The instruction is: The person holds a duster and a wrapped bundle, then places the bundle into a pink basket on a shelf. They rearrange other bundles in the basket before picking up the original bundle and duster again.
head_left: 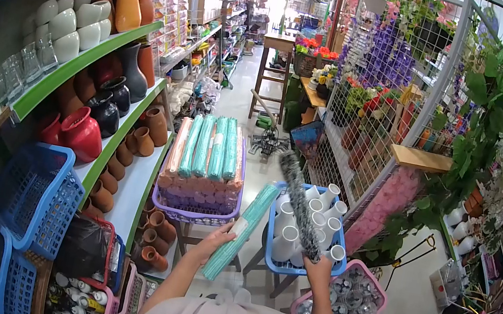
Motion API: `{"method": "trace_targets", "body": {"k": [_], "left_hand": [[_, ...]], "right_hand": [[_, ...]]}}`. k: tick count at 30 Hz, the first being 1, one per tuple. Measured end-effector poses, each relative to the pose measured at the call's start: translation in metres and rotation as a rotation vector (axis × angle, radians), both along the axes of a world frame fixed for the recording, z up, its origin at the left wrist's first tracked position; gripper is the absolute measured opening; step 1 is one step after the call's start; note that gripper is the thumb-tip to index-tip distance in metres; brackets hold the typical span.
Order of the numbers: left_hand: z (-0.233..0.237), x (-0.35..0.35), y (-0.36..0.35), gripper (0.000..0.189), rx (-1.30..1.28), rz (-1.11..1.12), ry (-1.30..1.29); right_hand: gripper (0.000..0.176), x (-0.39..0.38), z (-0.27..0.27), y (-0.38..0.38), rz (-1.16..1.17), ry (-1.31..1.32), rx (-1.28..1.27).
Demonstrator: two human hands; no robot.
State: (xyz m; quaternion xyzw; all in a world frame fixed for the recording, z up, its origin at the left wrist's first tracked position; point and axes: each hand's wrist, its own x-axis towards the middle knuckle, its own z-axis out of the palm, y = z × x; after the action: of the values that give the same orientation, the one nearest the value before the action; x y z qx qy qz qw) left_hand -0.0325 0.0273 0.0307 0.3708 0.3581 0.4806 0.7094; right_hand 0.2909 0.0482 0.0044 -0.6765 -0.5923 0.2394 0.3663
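Observation:
My left hand [214, 244] is closed around the lower part of a teal rolled mat [249, 223] with a white label, held at a slant in front of me. In my right hand [317, 272] is the end of a fluffy black-and-grey duster [299, 198], which points up and away. Beneath the duster, white vases [285, 243] stand in a blue basket [268, 243]. To the left, more teal rolls [203, 145] lie on top of stacked orange and purple rolls in a purple basket [195, 216].
Shelves with clay pots [154, 121], red vases [82, 132] and white cups [63, 24] line the left. A pink basket [378, 279] of glassware sits at lower right. The white wire rack [381, 79] with artificial flowers runs along the right. A wooden stool [279, 45] stands in the aisle.

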Motion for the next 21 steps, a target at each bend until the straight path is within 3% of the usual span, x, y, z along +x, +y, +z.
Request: {"method": "trace_targets", "body": {"k": [3,5,7,9,11,15,21], "left_hand": [[0.002,0.006,0.003,0.061,-0.004,-0.017,0.028],[0.003,0.009,0.007,0.063,-0.015,-0.032,0.020],[0.001,0.012,0.010,0.064,-0.078,0.027,0.044],[-0.005,0.016,0.014,0.063,-0.085,0.035,0.065],[-0.017,0.018,0.023,0.063,-0.003,-0.031,0.073],[-0.022,0.022,0.028,0.063,0.025,-0.080,0.095],[-0.010,0.024,0.024,0.059,-0.030,0.014,0.009]], "right_hand": [[0.036,-0.003,0.016,-0.009,0.017,-0.019,0.007],[0.038,-0.003,0.009,-0.017,0.012,-0.163,0.050],[0.040,-0.005,0.006,-0.025,0.116,-0.207,0.122],[0.038,0.001,0.000,-0.023,0.092,-0.226,0.038],[0.037,0.014,-0.016,-0.015,-0.117,-0.122,0.003],[0.040,0.024,-0.004,0.004,-0.283,-0.059,0.025],[0.041,0.037,0.004,0.053,-0.233,-0.148,0.169]]}}
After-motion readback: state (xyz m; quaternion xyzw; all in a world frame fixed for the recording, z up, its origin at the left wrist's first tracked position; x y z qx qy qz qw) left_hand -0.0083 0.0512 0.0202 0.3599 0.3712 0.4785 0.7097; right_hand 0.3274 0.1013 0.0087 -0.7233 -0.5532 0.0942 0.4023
